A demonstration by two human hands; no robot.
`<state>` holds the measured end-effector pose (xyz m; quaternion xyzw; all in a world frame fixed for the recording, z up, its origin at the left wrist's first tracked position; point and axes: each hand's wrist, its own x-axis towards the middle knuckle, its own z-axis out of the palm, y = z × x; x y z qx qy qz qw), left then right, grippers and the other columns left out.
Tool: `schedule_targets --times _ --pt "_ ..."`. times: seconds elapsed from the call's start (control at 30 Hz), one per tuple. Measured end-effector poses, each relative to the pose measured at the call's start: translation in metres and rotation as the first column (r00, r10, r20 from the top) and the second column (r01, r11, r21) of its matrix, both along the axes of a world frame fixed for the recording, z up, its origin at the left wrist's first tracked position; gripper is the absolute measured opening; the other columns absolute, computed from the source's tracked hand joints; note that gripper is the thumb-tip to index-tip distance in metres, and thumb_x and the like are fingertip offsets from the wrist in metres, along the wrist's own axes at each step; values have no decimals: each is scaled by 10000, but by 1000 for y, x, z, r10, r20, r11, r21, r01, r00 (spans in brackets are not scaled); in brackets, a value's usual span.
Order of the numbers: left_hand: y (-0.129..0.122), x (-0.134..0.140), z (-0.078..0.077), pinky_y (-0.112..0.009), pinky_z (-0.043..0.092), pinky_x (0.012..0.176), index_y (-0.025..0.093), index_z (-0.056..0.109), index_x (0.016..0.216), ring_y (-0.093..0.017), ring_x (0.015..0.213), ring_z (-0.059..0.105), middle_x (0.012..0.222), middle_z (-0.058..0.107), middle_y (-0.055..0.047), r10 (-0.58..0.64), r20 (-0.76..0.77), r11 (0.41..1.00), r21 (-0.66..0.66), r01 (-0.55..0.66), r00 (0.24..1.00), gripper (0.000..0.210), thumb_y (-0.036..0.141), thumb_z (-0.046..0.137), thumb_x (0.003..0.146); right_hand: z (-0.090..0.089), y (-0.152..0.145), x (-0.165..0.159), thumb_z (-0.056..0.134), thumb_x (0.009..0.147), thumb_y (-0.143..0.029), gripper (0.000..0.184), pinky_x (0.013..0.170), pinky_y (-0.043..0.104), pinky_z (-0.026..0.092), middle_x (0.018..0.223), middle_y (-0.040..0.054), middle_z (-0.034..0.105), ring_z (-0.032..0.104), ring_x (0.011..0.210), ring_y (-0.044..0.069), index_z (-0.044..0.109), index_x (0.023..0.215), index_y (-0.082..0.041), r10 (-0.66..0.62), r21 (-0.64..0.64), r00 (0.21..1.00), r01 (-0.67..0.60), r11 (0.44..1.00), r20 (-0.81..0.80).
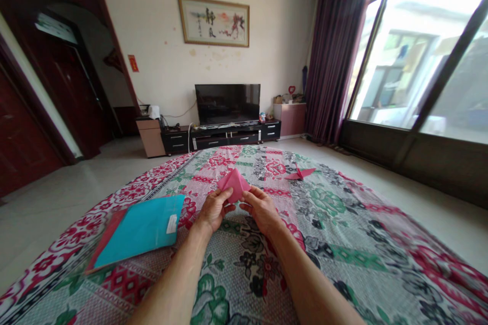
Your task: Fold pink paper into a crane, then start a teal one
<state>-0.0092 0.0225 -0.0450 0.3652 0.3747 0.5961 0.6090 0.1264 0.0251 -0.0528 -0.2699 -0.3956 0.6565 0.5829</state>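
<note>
A pink sheet of folded origami paper [235, 184] is held up between my two hands, over the middle of the table. Its top comes to a point, and flaps spread to both sides. My left hand [215, 208] pinches the lower left part, thumb on the near face. On the lower right, my right hand [261, 207] grips the same paper with its thumb and fingers. Farther off to the right, a finished-looking pink paper crane [300, 174] rests on the cloth, apart from both hands.
A patterned tablecloth [229, 269] covers the round table. To the left lies a clear packet of blue paper [152, 228] with a red edge showing beneath. Beyond the table stand a black TV cabinet [217, 142] and a television [227, 104]. Windows [412, 71] line the right side.
</note>
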Motion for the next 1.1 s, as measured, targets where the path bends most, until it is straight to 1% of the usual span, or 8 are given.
schedule_targets --times 0.07,0.2,0.37,0.43,0.6,0.73,0.9,1.1 --pt "0 -1 0 -215 502 484 133 665 815 -121 596 605 717 676 -35 -20 -3 1000 1 20 1000 283 286 763 598 0 1 0 774 579 -323 253 601 219 477 686 -19 639 560 596 86 671 765 -187 -10 7 1000 10 1000 2" --pt "0 -1 0 -215 495 472 123 669 793 -120 587 593 717 675 -42 -46 -15 999 -7 46 999 277 286 768 592 -1 1 0 767 590 -317 247 611 214 477 712 -17 651 569 614 87 682 784 -189 -22 1 1000 22 1000 15" --pt "-2 1 2 -201 474 480 123 684 821 -132 621 611 727 684 -49 -75 -13 997 -3 75 997 303 285 773 580 -3 2 -1 772 589 -328 275 611 218 480 736 -8 653 572 623 94 689 812 -191 -27 18 999 27 999 41" --pt "-2 1 1 -208 474 493 121 687 826 -132 612 610 712 685 -49 -71 -19 997 3 72 997 310 282 775 576 -4 2 -2 774 587 -327 282 610 220 479 748 -6 658 572 612 91 692 819 -189 -22 28 998 20 999 61" --pt "0 0 -1 -217 475 491 118 685 822 -120 565 586 666 672 -41 -35 -8 999 -2 35 999 303 281 775 583 -4 1 -1 737 649 -358 247 638 222 480 661 -12 642 580 602 91 682 813 -182 16 24 998 -17 1000 53" --pt "0 -1 0 -215 482 478 126 675 829 -108 562 570 680 660 -29 -29 17 999 -13 29 999 320 278 785 570 -1 1 0 752 634 -347 275 629 222 480 689 -15 648 585 615 94 666 847 -194 -28 10 999 28 1000 24" --pt "-1 -2 1 -204 464 434 117 662 820 -97 537 547 656 632 -10 -17 10 1000 -11 17 1000 315 278 784 577 1 1 0 747 628 -367 267 620 218 472 648 -9 634 571 603 98 664 795 -177 -57 33 997 56 998 45" --pt "-2 -5 0 -187 455 394 111 655 835 -98 539 555 670 636 -18 -81 43 996 -19 82 996 273 254 755 624 3 0 1 738 618 -376 249 610 217 465 611 -14 616 558 586 97 644 725 -171 -111 29 992 109 994 61"
